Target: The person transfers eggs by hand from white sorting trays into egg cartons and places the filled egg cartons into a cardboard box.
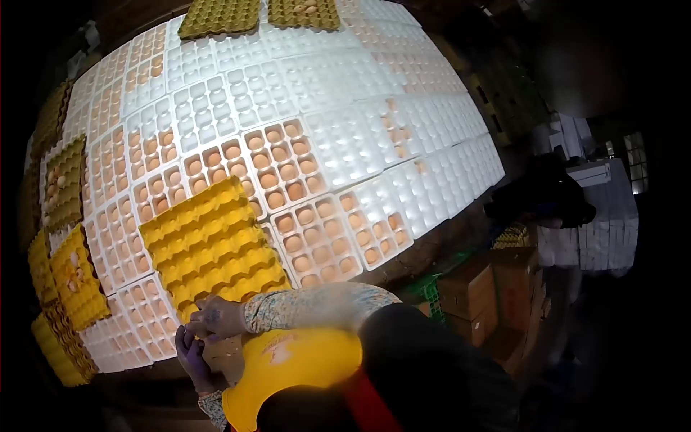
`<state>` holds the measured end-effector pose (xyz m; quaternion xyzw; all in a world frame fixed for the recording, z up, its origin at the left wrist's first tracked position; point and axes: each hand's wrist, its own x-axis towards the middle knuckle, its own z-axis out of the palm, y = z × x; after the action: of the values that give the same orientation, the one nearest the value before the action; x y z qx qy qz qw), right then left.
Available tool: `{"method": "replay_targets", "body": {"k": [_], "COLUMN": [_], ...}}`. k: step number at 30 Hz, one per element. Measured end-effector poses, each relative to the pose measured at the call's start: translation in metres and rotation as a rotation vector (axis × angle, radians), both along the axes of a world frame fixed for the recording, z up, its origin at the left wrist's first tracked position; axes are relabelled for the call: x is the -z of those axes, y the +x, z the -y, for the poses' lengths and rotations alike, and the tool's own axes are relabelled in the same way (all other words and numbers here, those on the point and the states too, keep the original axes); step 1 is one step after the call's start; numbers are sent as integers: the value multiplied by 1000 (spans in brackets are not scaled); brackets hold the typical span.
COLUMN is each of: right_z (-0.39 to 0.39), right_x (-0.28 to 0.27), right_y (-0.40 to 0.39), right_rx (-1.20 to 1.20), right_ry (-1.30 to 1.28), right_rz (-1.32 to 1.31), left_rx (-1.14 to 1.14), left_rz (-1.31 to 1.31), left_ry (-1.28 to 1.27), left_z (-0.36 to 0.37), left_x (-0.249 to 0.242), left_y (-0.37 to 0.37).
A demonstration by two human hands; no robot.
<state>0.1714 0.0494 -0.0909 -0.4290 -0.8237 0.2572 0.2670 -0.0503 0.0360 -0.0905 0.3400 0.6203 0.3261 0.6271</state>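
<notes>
My right hand [221, 317], in a thin greyish glove below a floral sleeve, is at the near edge of an empty yellow egg tray [212, 241]. Just below it my left hand [191, 354], in a purple glove, comes up so that the fingers of both hands meet. The fingers of both look closed together; what is between them, if anything, is hidden. The yellow tray lies tilted over white foam egg trays. Beside it, one foam tray [317, 241] is filled with brown eggs, and another tray of eggs [284, 164] lies beyond.
White foam trays [345, 147] cover the table, some with eggs, some with bare cups. More pulp trays stand at the left [78, 277] and the far edge [219, 18], a few holding eggs. Cardboard boxes [468, 291] and a stack of white trays [608, 216] are at the right.
</notes>
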Motion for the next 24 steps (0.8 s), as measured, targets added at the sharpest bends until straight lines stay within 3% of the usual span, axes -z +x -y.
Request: {"method": "replay_targets", "body": {"k": [2, 6, 9, 11, 12, 13, 15, 16, 17, 18, 20, 22, 24], "right_z": [4, -4, 2, 24, 46, 72, 127, 152, 178, 186, 201, 196, 168], "right_x": [6, -7, -48, -50, -64, -72, -49, -26, 2, 9, 48, 69, 9], "right_y": [-26, -14, 44, 105, 152, 196, 279, 302, 332, 345, 366, 351, 322], "right_rx": [13, 22, 179, 340, 470, 635, 1115, 1329, 1502, 1687, 1528, 1524, 1494], "right_ry": [66, -114, -737, -819, -771, -765, -614, -280, -15, -209, -430, -206, -21], "right_rz": [88, 59, -889, -1225, -1302, -1407, -1172, -952, -256, -310, -61, 224, 220], "left_rx": [13, 29, 89, 365, 366, 601, 979, 1040, 1102, 1060, 977, 970, 871], "left_rz": [-3, 102, 88, -655, -652, -807, -1094, -1094, -1118, -1136, -982, -981, -1074], "left_ry": [40, -38, -59, 503, 507, 625, 763, 801, 827, 804, 907, 914, 1105], "left_z": [3, -2, 1, 2, 5, 8, 14, 14, 13, 11, 3, -5, -16], "left_x": [-2, 0, 14, 7, -14, -49, -69, -62, -53, -41, -19, -47, -85], "left_y": [4, -7, -27, -12, 13, 52, 105, 119, 124, 127, 111, 110, 100]}}
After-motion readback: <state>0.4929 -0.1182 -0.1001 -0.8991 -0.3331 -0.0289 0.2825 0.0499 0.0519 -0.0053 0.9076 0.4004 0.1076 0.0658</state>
